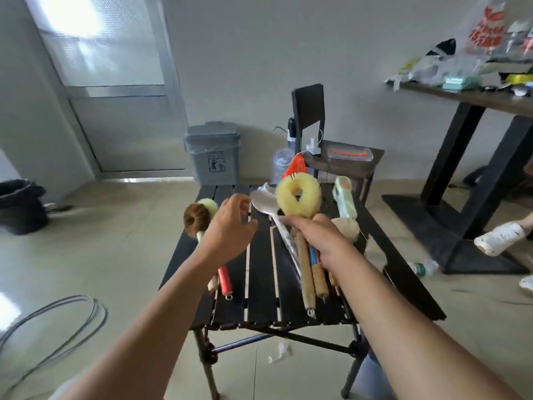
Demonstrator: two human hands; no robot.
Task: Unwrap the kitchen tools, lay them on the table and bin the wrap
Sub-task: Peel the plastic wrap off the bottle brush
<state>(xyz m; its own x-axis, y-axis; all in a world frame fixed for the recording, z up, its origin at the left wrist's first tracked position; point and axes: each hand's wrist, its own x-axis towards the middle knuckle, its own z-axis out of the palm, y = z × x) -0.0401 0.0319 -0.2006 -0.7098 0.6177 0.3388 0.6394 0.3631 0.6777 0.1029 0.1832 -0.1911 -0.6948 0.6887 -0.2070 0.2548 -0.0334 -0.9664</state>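
My right hand (320, 241) grips a bunch of tools above the black slatted table (259, 284): a yellow ring-shaped brush (298, 197) on a wooden handle, a metal spoon (265, 202) in clear wrap, and another wooden handle. My left hand (230, 223) hovers with fingers spread beside the spoon's bowl, fingertips at the wrap. A brown and pale-green brush (199, 216) and a red handle (224, 280) lie on the table's left. A green wrapped tool (344, 197) and a beige brush head (346, 226) lie at the right.
A grey lidded bin (212, 153) stands against the far wall behind the table. A dark stool (343, 160) with a packet sits behind right. A cluttered desk (473, 96) is at far right. A black bag (20, 206) and a cable loop (57, 336) lie on the left floor.
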